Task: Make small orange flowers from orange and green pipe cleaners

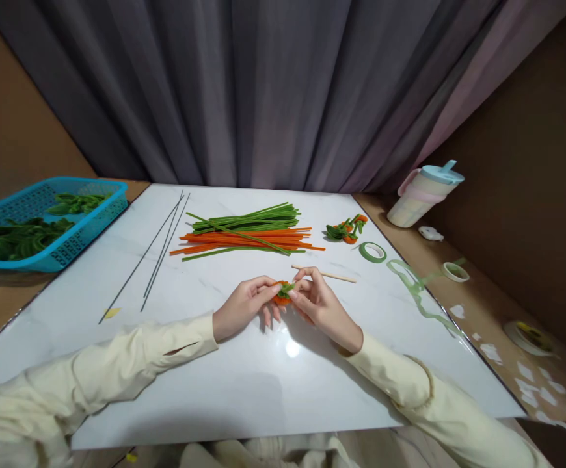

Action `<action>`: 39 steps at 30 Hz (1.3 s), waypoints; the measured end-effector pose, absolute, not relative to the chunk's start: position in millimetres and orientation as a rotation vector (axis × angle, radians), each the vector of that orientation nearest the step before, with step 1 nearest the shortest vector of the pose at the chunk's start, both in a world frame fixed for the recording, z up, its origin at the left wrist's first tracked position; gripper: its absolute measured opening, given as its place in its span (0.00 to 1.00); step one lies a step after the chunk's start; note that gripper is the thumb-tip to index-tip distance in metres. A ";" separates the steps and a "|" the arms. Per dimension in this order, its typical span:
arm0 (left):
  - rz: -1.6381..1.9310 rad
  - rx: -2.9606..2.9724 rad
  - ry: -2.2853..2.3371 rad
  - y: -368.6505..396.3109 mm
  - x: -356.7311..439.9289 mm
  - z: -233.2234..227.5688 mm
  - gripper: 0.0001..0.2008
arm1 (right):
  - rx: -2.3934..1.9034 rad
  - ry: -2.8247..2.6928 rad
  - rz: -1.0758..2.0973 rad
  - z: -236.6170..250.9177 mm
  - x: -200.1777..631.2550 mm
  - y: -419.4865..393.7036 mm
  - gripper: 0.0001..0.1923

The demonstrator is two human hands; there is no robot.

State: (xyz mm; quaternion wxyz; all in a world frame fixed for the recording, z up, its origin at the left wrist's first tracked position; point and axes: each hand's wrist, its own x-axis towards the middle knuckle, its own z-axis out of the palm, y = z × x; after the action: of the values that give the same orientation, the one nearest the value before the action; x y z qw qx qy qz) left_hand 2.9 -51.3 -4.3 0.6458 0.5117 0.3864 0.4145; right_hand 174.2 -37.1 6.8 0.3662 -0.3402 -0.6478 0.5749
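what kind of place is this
Likely a small craft workstation, curtained off at the back. A white board carries a pile of green and orange pipe cleaners, thin wires and a roll of green tape; both hands work a small orange-and-green piece.

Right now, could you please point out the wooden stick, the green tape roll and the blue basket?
Stick (323, 273), head view, mid-shaft.
Tape roll (363, 251), head view, left rim.
Basket (92, 224), head view, front wall.

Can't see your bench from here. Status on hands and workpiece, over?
Left hand and right hand both pinching the orange-and-green pipe cleaner piece just above the white board. Wooden stick lies just behind. Nothing in the way.
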 end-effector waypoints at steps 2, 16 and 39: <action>0.960 1.150 0.879 -51.2 3.2 -4.0 0.21 | -0.903 -1.738 1.366 7.1 175.7 -36.8 0.11; 0.952 0.952 1.010 -47.9 4.7 -3.2 0.16 | -0.256 -2.551 -0.682 9.7 197.3 -24.7 0.11; 1.035 1.005 0.982 -52.1 8.5 -5.6 0.19 | -0.409 -2.341 -0.310 -3.6 191.5 -29.0 0.12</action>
State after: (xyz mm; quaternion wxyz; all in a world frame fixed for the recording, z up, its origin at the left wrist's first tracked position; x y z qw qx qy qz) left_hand 8.5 -52.1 -5.6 0.6426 0.4412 0.4312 0.4544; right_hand 191.5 -29.0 -3.6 0.3637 -0.1589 -0.9099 -0.1206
